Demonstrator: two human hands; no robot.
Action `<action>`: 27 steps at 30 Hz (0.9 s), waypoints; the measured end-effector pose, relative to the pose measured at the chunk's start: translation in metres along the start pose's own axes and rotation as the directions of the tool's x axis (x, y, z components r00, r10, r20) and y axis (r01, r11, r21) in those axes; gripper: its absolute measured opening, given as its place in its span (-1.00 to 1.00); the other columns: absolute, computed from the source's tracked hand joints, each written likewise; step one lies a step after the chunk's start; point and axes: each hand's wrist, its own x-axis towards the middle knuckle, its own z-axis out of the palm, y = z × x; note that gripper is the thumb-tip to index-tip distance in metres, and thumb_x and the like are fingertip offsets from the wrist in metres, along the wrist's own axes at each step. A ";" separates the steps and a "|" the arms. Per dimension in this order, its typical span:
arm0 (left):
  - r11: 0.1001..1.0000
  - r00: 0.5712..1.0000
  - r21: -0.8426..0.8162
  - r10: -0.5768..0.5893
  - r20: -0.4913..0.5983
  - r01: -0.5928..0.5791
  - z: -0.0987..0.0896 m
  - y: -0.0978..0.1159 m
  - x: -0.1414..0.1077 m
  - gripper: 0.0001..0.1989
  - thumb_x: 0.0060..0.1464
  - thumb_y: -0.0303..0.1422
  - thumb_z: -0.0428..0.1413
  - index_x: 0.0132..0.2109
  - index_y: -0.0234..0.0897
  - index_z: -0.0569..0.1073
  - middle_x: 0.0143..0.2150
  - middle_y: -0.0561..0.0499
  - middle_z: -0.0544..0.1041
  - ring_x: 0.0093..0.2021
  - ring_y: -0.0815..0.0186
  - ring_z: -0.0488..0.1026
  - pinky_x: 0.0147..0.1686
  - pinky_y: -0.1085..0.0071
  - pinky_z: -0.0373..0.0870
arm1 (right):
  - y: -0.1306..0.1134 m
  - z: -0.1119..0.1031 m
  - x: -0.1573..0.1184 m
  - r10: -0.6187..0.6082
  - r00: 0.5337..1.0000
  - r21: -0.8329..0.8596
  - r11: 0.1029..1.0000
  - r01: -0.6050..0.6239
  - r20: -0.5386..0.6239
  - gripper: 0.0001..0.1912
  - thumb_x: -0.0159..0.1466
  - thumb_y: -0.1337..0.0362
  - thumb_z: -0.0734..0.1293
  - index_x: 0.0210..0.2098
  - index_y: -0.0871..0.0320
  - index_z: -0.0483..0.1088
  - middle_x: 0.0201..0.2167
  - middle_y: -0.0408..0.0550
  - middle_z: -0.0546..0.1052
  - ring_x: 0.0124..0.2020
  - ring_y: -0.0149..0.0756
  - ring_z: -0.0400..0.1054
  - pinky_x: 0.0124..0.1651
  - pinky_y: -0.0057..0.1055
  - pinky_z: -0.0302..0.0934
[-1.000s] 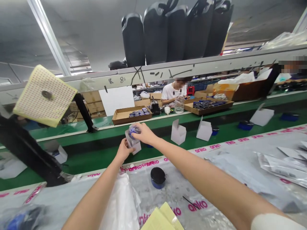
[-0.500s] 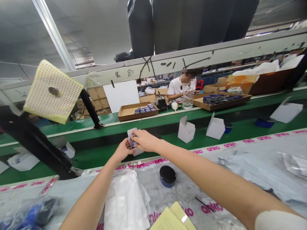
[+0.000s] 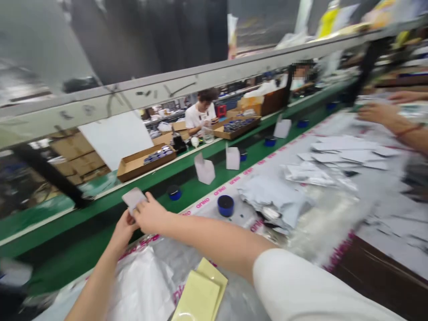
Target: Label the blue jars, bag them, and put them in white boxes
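My left hand point(image 3: 123, 228) and my right hand point(image 3: 151, 214) hold a small white carton point(image 3: 133, 198) between them, low at the left of the view. My right fingers lie over its near end. Its contents are hidden from view. Beyond my right hand, a blue jar with a black lid point(image 3: 225, 206) stands on the printed plastic sheet point(image 3: 187, 227). Under my left forearm lie a white plastic bag point(image 3: 140, 285) and a stack of pale yellow pads point(image 3: 197, 294).
A green conveyor belt point(image 3: 100, 223) runs behind the sheet, carrying several white cartons and blue jars. Cardboard trays of jars point(image 3: 143, 162) stand beyond it, near a seated co-worker point(image 3: 200, 117). Another person's hands point(image 3: 377, 113) work at the right, beside silver pouches point(image 3: 334, 154).
The view has swung to the right. The blue jar no longer shows at the carton's mouth, and the carton now looks shut, still held in both hands.
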 end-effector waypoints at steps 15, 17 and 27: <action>0.997 0.994 -0.005 -0.082 -0.068 0.082 0.013 0.015 -0.009 -0.54 -0.44 -0.49 0.36 -0.26 -0.17 0.46 -0.27 0.04 0.65 -0.10 0.04 0.62 -0.18 0.28 0.60 | -0.003 -0.008 0.000 0.083 0.996 0.148 0.985 -0.087 0.031 -0.65 0.42 0.18 0.36 0.13 0.19 0.43 0.13 0.08 0.51 0.09 -0.10 0.46 0.13 -0.01 0.39; 0.998 0.993 -0.017 -0.061 -0.096 0.059 0.015 0.018 -0.013 -0.56 -0.39 -0.44 0.38 -0.25 -0.21 0.46 -0.26 0.01 0.64 -0.11 0.09 0.63 -0.14 0.30 0.58 | 0.001 -0.020 0.002 0.078 0.996 0.215 0.973 -0.083 0.031 -0.61 0.41 0.14 0.38 0.16 0.17 0.41 0.13 0.06 0.50 0.03 -0.12 0.48 0.05 -0.05 0.44; 0.990 0.949 -0.130 -0.098 -0.299 0.061 0.022 0.019 0.005 -0.70 0.12 -0.32 0.32 -0.02 -0.31 0.54 -0.07 -0.08 0.62 -0.12 0.22 0.59 -0.08 0.24 0.54 | 0.050 -0.063 -0.095 0.340 0.919 0.597 0.786 -0.162 -0.198 -0.56 0.34 0.49 0.26 0.18 0.17 0.43 0.14 0.05 0.59 0.12 -0.21 0.50 0.18 -0.27 0.39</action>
